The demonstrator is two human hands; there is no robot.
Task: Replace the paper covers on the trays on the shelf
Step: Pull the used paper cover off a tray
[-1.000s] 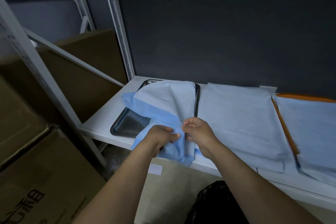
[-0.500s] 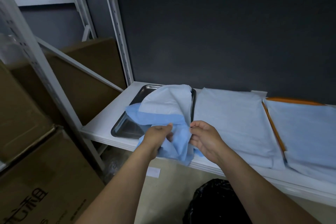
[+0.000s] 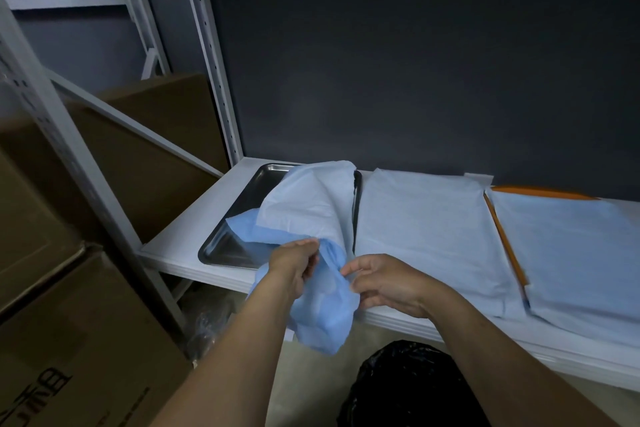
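Observation:
A steel tray lies at the left end of the white shelf. A crumpled blue paper cover is half lifted off it and hangs over the shelf's front edge. My left hand grips the bunched paper. My right hand pinches the same paper from the right. Beside it, a paper cover lies flat over a second tray. Further right, another cover rests on an orange tray.
A black bin bag sits on the floor below my hands. Cardboard boxes stand at the left behind the white shelf uprights. A dark wall backs the shelf.
My hands have pulled the blue cover further toward me and down over the shelf edge, and have moved slightly apart. More of the steel tray shows.

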